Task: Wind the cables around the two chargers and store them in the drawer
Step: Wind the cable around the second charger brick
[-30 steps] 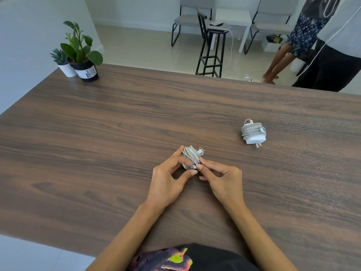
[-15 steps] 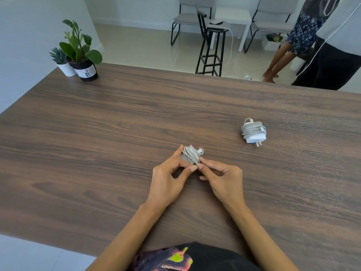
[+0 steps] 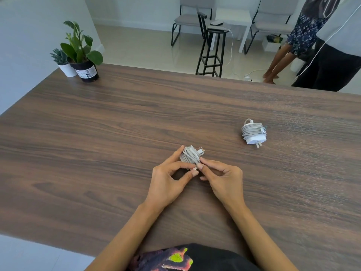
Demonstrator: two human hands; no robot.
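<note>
Near charger (image 3: pixel 189 156) on counter (image 3: pixel 117 133), mid-front, cable wound; left hand (image 3: pixel 168 179) and right hand (image 3: pixel 222 178) each pinch it, grip closed on coil. Second charger (image 3: pixel 253 133) lies wound, well right. Likely light; coil springy, loose plug tip may unwind. Hold across windings, not prongs.

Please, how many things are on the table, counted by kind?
Chargers wound with cable: 2, one in both hands, one lying apart to the right
Potted plants: 2, black pot, white pot
Total: 4
</note>
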